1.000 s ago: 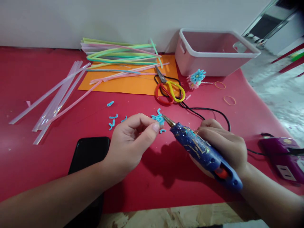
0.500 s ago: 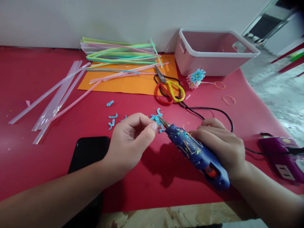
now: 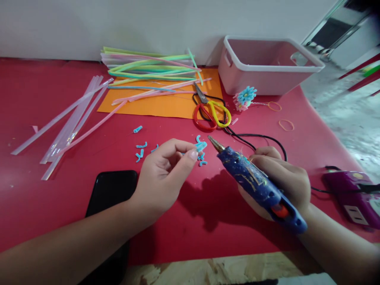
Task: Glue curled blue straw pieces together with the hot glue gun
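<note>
My left hand (image 3: 168, 176) pinches a small blue pipe cleaner piece (image 3: 201, 146) between thumb and forefinger. My right hand (image 3: 280, 182) is wrapped round a dark blue hot glue gun (image 3: 252, 178), whose metal nozzle points up and left, a short gap from the held piece. Short blue pipe cleaner bits (image 3: 203, 162) lie on the red table just below my left fingertips. More cut bits (image 3: 140, 154) are scattered left of that hand. A small blue bundle (image 3: 137, 129) with a thin wire sits farther back.
Scissors (image 3: 208, 113) and pipe cleaners (image 3: 151, 65) lie on orange paper (image 3: 142, 109). Clear glue sticks (image 3: 74, 118) are at left, a black phone (image 3: 113, 190) under my left forearm. A pink bin (image 3: 267, 79), a pipe cleaner flower (image 3: 247, 95), rubber bands (image 3: 286, 125) and a purple power strip (image 3: 353, 198) stand right.
The glue gun has moved right and away from the left fingertips, its nozzle now apart from the blue piece. The left hand has barely shifted, and its held piece shows more plainly.
</note>
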The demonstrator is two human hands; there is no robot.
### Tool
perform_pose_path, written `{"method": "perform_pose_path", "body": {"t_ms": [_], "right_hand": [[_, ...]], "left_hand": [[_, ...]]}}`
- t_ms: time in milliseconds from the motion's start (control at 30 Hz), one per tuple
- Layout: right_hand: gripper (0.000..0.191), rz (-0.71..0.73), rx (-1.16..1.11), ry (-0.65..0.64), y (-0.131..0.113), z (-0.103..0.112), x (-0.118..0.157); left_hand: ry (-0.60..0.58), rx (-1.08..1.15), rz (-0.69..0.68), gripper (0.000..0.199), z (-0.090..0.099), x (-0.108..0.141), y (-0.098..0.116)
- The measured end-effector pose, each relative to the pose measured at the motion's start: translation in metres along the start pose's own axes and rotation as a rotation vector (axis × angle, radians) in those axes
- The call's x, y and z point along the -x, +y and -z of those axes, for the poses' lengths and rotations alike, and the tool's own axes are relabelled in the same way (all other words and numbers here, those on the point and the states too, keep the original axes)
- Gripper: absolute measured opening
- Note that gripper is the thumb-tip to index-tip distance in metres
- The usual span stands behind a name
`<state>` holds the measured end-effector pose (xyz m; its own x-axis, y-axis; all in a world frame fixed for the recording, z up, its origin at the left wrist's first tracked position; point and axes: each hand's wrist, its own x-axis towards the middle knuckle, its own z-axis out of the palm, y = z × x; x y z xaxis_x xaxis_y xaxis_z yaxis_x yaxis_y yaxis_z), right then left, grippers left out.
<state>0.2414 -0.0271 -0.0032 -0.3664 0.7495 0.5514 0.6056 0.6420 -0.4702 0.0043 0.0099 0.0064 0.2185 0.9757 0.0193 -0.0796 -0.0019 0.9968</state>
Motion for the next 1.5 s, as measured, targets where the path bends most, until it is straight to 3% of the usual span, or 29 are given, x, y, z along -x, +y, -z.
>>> {"method": "perform_pose_path", "body": {"t_ms": [300, 567, 967, 1300, 1500], "right_hand": [[0.017, 0.054, 0.039, -0.035, -0.003, -0.0012, -0.0048], [0.013, 0.054, 0.039, -0.021, -0.0016, -0.0013, -0.0033], [0.004, 0.086, 0.025, -0.053, -0.0038, -0.0021, -0.0057], [0.017, 0.031, 0.06, 0.005, -0.0048, 0.0006, -0.0031], [0.012, 0.064, 0.061, -0.036, -0.0029, -0.0006, -0.0042]], "left_hand": [[-0.024, 0.041, -0.026, 0.011, -0.0005, -0.0005, 0.001], [-0.07, 0.244, 0.084, 0.013, 0.0011, -0.0009, -0.0036], [-0.079, 0.354, 0.15, 0.009, -0.0003, -0.0021, -0.0019], [-0.067, 0.355, 0.158, 0.008, -0.0009, -0.0016, -0.0027], [-0.119, 0.353, 0.183, 0.009, -0.0012, -0.0008, -0.0002]]}}
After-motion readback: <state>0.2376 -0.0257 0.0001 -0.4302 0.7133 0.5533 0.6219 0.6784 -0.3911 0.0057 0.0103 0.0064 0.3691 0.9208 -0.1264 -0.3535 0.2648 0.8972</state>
